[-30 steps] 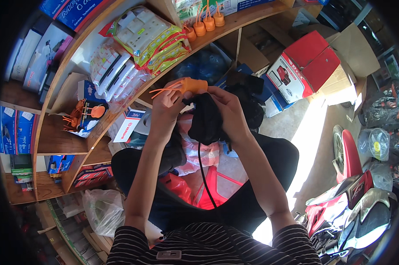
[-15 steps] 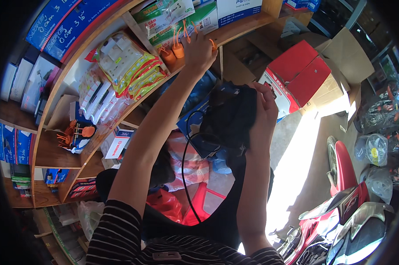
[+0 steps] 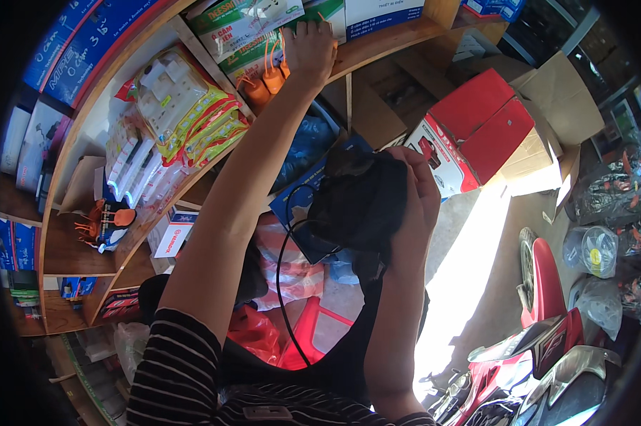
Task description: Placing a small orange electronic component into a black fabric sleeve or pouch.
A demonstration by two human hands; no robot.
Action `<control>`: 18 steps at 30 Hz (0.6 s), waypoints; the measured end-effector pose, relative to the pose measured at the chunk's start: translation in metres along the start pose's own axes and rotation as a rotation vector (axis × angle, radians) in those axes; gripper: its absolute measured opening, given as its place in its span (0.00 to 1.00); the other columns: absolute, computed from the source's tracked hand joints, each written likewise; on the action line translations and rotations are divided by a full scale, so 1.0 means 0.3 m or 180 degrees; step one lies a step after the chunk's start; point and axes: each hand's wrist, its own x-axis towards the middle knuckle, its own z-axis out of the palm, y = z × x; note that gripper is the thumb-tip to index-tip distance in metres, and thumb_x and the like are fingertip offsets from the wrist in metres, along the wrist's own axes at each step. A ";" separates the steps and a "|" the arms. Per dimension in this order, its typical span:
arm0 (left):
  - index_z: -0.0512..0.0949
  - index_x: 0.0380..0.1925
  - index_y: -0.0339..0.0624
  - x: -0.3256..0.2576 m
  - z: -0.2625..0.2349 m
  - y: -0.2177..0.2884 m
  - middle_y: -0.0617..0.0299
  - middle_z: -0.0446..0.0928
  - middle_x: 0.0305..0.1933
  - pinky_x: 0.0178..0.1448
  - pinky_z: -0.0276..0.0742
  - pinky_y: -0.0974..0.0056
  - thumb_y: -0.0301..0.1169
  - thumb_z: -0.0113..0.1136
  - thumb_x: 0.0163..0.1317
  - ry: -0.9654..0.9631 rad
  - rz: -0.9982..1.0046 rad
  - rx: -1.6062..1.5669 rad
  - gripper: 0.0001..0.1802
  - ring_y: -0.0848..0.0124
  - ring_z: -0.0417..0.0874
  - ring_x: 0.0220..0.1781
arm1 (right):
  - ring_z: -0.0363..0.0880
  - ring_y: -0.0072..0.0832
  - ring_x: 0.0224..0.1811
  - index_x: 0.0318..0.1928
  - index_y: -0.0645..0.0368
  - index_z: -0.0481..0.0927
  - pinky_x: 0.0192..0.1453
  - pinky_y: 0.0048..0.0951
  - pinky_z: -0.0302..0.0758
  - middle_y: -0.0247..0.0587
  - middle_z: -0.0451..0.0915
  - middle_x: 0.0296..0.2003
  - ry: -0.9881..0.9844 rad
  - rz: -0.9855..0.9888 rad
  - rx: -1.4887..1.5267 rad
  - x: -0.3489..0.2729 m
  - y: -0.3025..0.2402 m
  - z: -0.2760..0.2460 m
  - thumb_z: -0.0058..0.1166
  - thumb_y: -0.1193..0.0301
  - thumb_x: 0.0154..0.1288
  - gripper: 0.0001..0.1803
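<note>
My left hand [image 3: 311, 58] reaches to the far shelf, its fingers curled over an orange wired lamp holder whose edge shows beside them. More orange lamp holders [image 3: 255, 92], with thin orange wires sticking up, stand just left of that hand. My right hand [image 3: 421, 192] is closed on the side of a soft black bag [image 3: 363, 202], which hangs over my lap; its contents are hidden. A black cable [image 3: 280, 273] loops down from beside the bag toward my body.
Wooden shelves [image 3: 388, 48] curve along the left and far side, holding packaged power strips [image 3: 166, 99] and boxes. A red and white carton [image 3: 469, 131] stands at right, near a parked red motorbike [image 3: 547, 284]. A red plastic stool [image 3: 313, 330] lies below.
My left hand has shifted slightly up and left, further over the shelf. The view has tilted a little; my right hand keeps its hold on the black bag.
</note>
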 end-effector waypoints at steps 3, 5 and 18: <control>0.76 0.47 0.44 0.002 -0.017 0.036 0.60 0.80 0.40 0.54 0.66 0.51 0.42 0.71 0.52 -0.0021 0.0077 0.0059 0.25 0.62 0.79 0.50 | 0.76 0.14 0.40 0.48 0.65 0.79 0.47 0.17 0.71 0.35 0.82 0.39 0.0169 -0.0064 0.0162 -0.005 -0.005 -0.010 0.53 0.70 0.74 0.10; 0.76 0.46 0.44 -0.014 -0.012 0.034 0.60 0.80 0.39 0.53 0.66 0.52 0.40 0.71 0.52 0.0094 0.0189 0.0145 0.24 0.62 0.79 0.49 | 0.76 0.14 0.40 0.48 0.64 0.79 0.46 0.17 0.71 0.35 0.82 0.39 0.0155 0.0019 0.0005 -0.010 -0.003 -0.003 0.54 0.70 0.74 0.10; 0.81 0.38 0.41 -0.112 -0.020 0.008 0.58 0.75 0.46 0.56 0.65 0.54 0.33 0.67 0.51 0.0003 0.0294 -0.0020 0.14 0.62 0.74 0.54 | 0.76 0.14 0.41 0.47 0.65 0.79 0.47 0.17 0.70 0.34 0.82 0.38 0.0112 0.0058 -0.0478 -0.019 -0.016 0.034 0.56 0.66 0.73 0.13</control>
